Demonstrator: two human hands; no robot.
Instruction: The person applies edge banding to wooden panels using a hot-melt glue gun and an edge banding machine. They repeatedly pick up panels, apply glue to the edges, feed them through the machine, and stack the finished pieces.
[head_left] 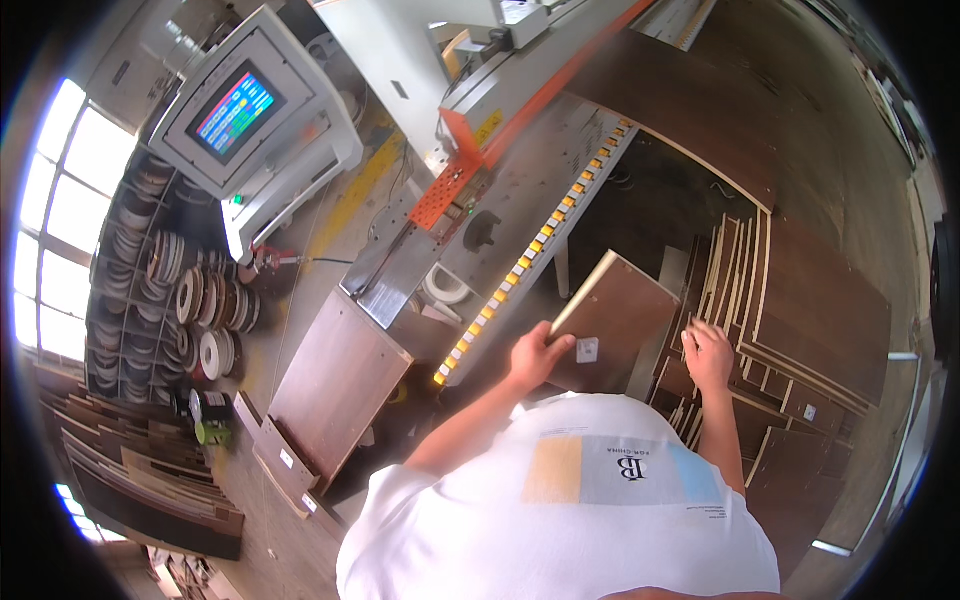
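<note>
In front of my body, my left hand (537, 357) grips the left edge of a brown wood panel (622, 312). This panel is tilted, its long edge is pale, and a small white label sits near its lower corner. My right hand (708, 356) is just right of the panel, beside a stack of brown boards (738, 262) with light edges. Its fingers are bent loosely and apart, and I see nothing held in them; whether the fingertips touch the boards is hard to make out.
Ahead stands a machine with an orange guard (447, 195) and a row of yellow rollers (520, 265). A control screen (236, 110) is at upper left. A brown board (338, 375) leans below the machine. Rolls of edging (205, 300) fill a rack at left; large panels (820, 310) lie at right.
</note>
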